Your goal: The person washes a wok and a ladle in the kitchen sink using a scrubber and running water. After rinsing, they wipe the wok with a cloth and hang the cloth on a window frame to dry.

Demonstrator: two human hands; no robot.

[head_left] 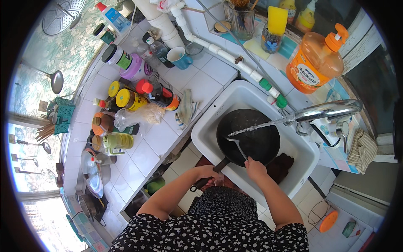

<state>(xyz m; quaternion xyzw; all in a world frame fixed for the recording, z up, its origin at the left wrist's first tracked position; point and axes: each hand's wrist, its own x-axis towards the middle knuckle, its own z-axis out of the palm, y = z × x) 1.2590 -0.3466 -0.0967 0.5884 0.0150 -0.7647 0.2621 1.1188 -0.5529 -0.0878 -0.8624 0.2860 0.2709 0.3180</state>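
A black wok [262, 136] rests in the white sink [205, 136], its handle jutting over the near left rim. My left hand [206, 173] is wrapped round that handle. My right hand [255, 168] grips a long-handled metal utensil [240, 148]; its head lies inside the wok, too small to tell whether it is a spatula or a spoon. From the chrome faucet [327, 111] a stream of water [262, 126] falls into the wok near the utensil's head. A dark brown crumpled thing [282, 164], perhaps a cloth, sits in the sink right of the wok.
Left of the sink, the white tiled counter [161, 136] carries several bottles and jars, a blue cup [179, 58] and a striped cloth [186, 110]. Behind the sink run white pipes [218, 51] and stands a large orange pump bottle [312, 63]. A folded striped towel [362, 151] lies at right.
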